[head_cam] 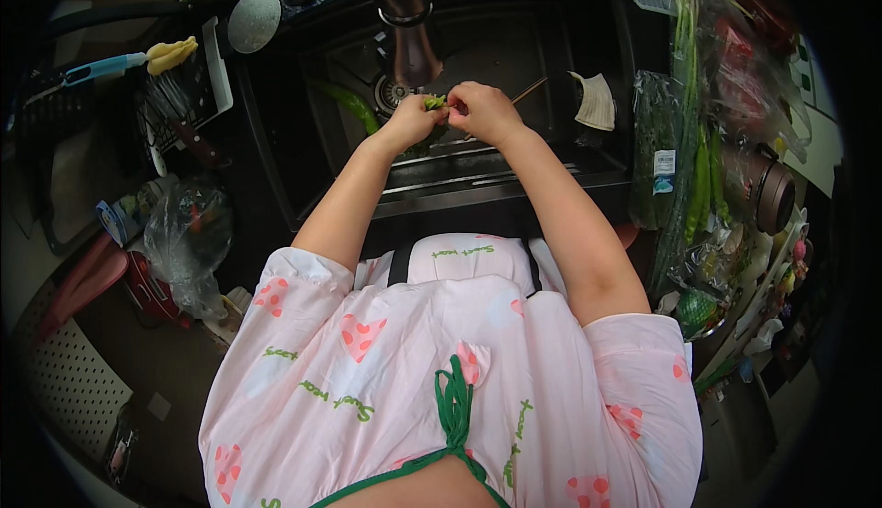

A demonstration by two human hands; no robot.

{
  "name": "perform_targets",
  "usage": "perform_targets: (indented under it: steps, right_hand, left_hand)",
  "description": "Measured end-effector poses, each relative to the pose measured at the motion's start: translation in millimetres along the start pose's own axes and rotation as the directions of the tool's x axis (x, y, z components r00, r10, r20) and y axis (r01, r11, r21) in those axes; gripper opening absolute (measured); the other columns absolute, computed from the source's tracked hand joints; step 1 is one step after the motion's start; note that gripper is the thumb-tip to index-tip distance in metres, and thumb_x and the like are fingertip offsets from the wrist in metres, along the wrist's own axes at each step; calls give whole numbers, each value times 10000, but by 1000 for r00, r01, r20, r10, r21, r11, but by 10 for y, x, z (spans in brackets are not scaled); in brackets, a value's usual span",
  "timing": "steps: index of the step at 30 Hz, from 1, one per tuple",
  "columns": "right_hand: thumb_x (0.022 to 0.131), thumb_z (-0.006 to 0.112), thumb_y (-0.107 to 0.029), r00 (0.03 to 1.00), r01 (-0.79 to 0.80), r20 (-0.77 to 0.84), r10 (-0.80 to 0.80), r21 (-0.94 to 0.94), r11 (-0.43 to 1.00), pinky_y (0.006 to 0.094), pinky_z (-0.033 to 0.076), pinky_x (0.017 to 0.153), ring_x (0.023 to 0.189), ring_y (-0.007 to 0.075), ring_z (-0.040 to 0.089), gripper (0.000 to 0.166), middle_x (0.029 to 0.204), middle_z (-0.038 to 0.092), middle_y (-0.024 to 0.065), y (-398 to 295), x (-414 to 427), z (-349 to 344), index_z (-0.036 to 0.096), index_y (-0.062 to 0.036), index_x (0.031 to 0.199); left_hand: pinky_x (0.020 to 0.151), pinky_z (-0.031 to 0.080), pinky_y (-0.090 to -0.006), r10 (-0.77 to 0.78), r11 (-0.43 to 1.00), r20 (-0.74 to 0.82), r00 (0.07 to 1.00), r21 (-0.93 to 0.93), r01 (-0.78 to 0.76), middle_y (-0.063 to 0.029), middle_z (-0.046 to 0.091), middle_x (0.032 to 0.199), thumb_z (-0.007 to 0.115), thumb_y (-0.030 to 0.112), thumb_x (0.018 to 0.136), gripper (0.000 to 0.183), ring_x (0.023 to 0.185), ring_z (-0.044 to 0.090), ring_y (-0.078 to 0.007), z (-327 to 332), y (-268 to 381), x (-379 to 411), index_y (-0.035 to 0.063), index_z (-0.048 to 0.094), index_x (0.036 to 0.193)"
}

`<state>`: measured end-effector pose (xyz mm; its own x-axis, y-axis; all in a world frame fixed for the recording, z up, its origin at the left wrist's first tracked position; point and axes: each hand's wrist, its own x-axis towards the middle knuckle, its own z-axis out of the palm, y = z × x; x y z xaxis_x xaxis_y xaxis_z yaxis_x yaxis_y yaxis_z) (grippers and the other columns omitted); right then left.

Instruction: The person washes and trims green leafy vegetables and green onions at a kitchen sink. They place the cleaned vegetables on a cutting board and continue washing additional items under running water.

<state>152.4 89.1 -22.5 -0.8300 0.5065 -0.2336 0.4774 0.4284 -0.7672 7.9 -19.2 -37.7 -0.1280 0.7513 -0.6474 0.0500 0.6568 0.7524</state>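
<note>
Over the dark sink point(475, 39), both my hands meet below the faucet point(413, 46). My left hand point(413, 122) pinches a small piece of green vegetable point(434, 102) between thumb and fingers. The curled fingertips of my right hand point(486, 114) close on its right end, close to the left thumb. Under my hands some dark green leaves point(431, 141) show in part. A long green pepper point(355, 105) lies in the sink to the left, beside the drain strainer point(393, 93). A thin wooden stick point(529, 90) sticks out behind my right hand.
A pale cloth point(594, 101) lies at the sink's right side. Further right are packed cucumbers point(653, 156), green peppers point(703, 184) and bagged produce point(737, 74). At left stand a utensil rack point(219, 67), a knife handle point(200, 143) and a plastic bag point(186, 239).
</note>
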Motion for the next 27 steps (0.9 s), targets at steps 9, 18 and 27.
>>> perform_targets:
  steps: [9, 18, 27]
  right_hand:
    - [723, 702, -199, 999, 17, -26, -19, -84, 996, 374, 527, 703, 803, 277, 641, 191, 861, 647, 95, 8, -43, 92, 683, -67, 860]
    - [854, 666, -68, 919, -345, 378, 114, 626, 700, 230, 525, 623, 658, 96, 605, 115, 789, 649, 45, 359, -121, -125, 684, 17, 930]
    - [890, 653, -125, 847, -529, 517, 122, 803, 274, 226, 507, 649, 674, 85, 585, 154, 804, 654, 41, 658, -285, -64, 679, -1, 977]
  left_hand:
    - [528, 376, -235, -157, 981, 48, 986, -111, 162, 21, 570, 690, 595, 157, 903, 147, 581, 475, -73, 26, -72, 16, 38, 647, 833]
    - [506, 333, -216, -52, 984, 125, 991, -162, 72, 35, 570, 689, 641, 210, 894, 171, 571, 441, -56, 154, 112, -156, 49, 684, 858]
    - [642, 454, -270, 278, 957, -31, 960, 98, -274, -54, 648, 791, 672, 68, 836, 100, 714, 572, -144, 352, 140, -213, 35, 702, 925]
